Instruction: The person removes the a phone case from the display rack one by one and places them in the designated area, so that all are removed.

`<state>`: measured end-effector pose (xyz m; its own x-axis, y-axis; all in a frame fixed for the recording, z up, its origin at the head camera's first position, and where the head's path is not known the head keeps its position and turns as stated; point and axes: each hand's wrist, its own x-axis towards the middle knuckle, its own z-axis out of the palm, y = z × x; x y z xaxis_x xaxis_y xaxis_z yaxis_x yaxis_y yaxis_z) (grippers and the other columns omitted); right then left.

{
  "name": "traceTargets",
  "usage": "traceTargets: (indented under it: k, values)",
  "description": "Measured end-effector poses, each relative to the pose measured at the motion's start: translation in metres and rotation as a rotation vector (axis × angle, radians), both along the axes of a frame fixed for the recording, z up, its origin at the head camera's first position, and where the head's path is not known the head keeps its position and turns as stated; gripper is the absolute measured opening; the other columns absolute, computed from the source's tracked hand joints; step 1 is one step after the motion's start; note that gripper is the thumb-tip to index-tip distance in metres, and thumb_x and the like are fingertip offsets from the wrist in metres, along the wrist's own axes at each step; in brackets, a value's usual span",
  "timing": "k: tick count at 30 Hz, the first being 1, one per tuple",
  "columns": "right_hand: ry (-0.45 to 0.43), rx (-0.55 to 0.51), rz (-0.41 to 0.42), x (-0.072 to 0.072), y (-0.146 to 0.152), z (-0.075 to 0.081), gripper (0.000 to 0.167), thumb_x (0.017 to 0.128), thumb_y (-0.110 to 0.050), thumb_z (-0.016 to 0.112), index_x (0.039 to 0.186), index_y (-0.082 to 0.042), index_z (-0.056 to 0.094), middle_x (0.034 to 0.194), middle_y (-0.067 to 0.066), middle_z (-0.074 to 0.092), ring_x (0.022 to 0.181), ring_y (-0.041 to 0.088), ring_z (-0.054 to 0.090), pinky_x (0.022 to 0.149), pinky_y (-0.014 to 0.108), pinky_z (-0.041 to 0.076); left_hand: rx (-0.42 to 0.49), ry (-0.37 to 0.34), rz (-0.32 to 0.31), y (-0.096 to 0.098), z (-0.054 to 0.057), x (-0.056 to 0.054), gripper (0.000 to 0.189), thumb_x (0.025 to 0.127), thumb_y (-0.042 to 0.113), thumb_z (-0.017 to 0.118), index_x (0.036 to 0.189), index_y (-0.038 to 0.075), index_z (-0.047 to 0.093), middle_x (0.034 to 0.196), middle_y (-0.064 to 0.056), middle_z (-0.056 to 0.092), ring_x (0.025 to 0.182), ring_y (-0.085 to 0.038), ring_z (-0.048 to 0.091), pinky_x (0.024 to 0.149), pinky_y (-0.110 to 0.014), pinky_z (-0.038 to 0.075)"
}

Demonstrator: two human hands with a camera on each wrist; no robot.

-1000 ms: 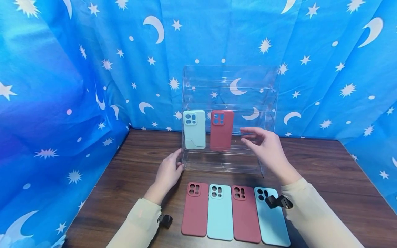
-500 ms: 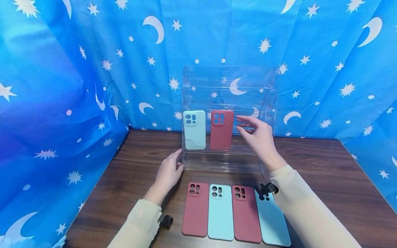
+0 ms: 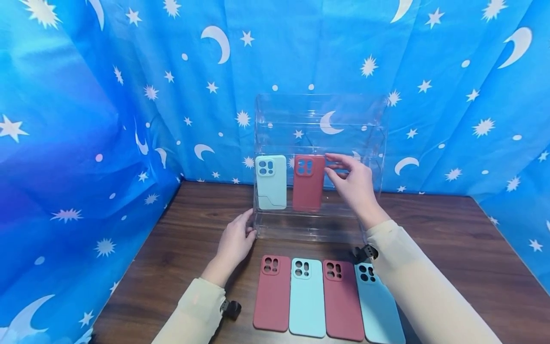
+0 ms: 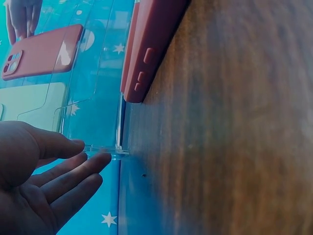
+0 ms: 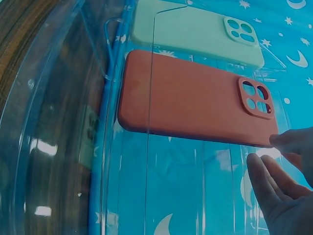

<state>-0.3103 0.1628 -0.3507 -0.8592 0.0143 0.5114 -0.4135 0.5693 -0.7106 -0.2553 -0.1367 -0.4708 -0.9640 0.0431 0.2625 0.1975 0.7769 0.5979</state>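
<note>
A clear tiered display stand (image 3: 313, 227) stands at the back of the table. On one tier lean a mint phone case (image 3: 271, 184) and, to its right, a red phone case (image 3: 308, 188). My right hand (image 3: 355, 179) is at the red case's upper right edge. In the right wrist view, its thumb tip meets that edge, while the fingers (image 5: 261, 178) lie apart from it. My left hand (image 3: 234, 241) rests at the stand's lower left corner. Its fingers (image 4: 73, 178) look nearly straight in the left wrist view, the tips at the clear edge.
In front of the stand, a row of phone cases lies flat: red (image 3: 272, 298), mint (image 3: 307, 301), red (image 3: 343, 303) and mint (image 3: 380, 306). My right sleeve (image 3: 412, 272) overlaps the last one. A blue star-patterned cloth (image 3: 172, 95) hangs behind and beside the table.
My right hand has moved left and up, from right of the red case to its upper edge. The left hand stays at the stand's corner.
</note>
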Motion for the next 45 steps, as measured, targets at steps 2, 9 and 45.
traceTargets:
  k: [2, 9, 45]
  values:
    - [-0.005, 0.010, 0.003, -0.001, 0.000, -0.001, 0.038, 0.097, -0.014, 0.073, 0.135, -0.014, 0.070, 0.131, 0.011, 0.072, 0.112, 0.028, 0.073, 0.095, 0.047, 0.061, 0.000, 0.001, 0.000, 0.001, -0.001, 0.001, 0.062, 0.092, 0.003, 0.074, 0.150, 0.010, 0.053, 0.134, -0.013, 0.068, 0.102, -0.022, 0.075, 0.094, -0.043, 0.061]
    - [0.021, 0.022, 0.017, -0.005, -0.001, -0.005, 0.037, 0.096, -0.014, 0.074, 0.133, -0.013, 0.071, 0.127, 0.012, 0.073, 0.109, 0.029, 0.074, 0.093, 0.047, 0.062, -0.004, 0.009, -0.002, 0.001, -0.001, 0.002, 0.062, 0.092, 0.003, 0.074, 0.150, 0.010, 0.053, 0.133, -0.014, 0.068, 0.101, -0.022, 0.075, 0.092, -0.043, 0.061]
    - [0.094, -0.011, -0.006, 0.004, 0.005, -0.003, 0.029, 0.095, -0.024, 0.076, 0.123, -0.017, 0.076, 0.110, 0.005, 0.078, 0.088, 0.019, 0.078, 0.077, 0.009, 0.056, 0.006, -0.013, 0.000, 0.000, 0.001, 0.001, 0.064, 0.092, 0.003, 0.074, 0.151, 0.011, 0.052, 0.137, -0.013, 0.067, 0.102, -0.021, 0.075, 0.094, -0.043, 0.061]
